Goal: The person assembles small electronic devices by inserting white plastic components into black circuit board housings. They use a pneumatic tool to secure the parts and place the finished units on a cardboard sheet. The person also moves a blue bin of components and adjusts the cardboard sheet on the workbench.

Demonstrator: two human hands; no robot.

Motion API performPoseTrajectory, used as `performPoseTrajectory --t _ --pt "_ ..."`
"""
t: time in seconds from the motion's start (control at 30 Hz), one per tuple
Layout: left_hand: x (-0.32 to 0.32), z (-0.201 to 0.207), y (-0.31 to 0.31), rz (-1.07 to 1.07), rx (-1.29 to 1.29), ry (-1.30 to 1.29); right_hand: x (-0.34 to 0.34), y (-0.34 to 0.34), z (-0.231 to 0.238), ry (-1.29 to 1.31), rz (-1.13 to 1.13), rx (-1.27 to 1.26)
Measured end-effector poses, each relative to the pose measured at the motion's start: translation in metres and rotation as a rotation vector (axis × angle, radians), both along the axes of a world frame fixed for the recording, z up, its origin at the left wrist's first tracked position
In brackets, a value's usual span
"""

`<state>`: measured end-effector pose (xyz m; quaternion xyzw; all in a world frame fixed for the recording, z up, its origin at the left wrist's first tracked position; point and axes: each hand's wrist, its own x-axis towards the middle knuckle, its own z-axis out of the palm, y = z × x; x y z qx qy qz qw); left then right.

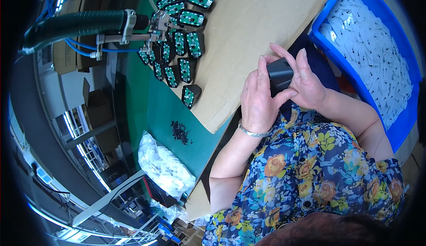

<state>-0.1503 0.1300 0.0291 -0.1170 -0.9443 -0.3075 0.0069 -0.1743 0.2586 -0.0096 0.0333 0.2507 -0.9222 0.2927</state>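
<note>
Head view: black casing, one, right of cardboard sheet, grasped by left hand; right hand against it, fingers spread, firmness cannot be told; black housings with green circuit boards, group, far left; small black parts, pile, left on green tabletop; blue bin, white pieces inside, right

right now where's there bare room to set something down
Widest: the tan sheet between the black housings and the left hand. Smaller: the green tabletop between the sheet and small black parts. Crowded: the sheet's left end, packed with housings, and the blue bin of white pieces.
</note>
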Motion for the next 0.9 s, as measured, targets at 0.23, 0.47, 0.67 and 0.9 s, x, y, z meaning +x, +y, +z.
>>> performPoseTrajectory --t 0.23,0.47,0.67,0.9 --pt "0.015 -0.006 -0.016 0.284 1.138 -0.346 -0.009 0.007 -0.003 0.718 0.193 0.456" --pt "0.022 -0.009 -0.026 0.273 1.309 -0.301 0.008 -0.011 0.003 0.937 0.133 0.801" --pt "0.027 -0.006 -0.033 0.247 1.284 -0.261 0.011 -0.017 0.007 1.012 0.123 0.833" --pt "0.03 -0.015 -0.027 0.229 1.317 -0.218 0.009 -0.009 0.008 1.013 0.158 0.85"
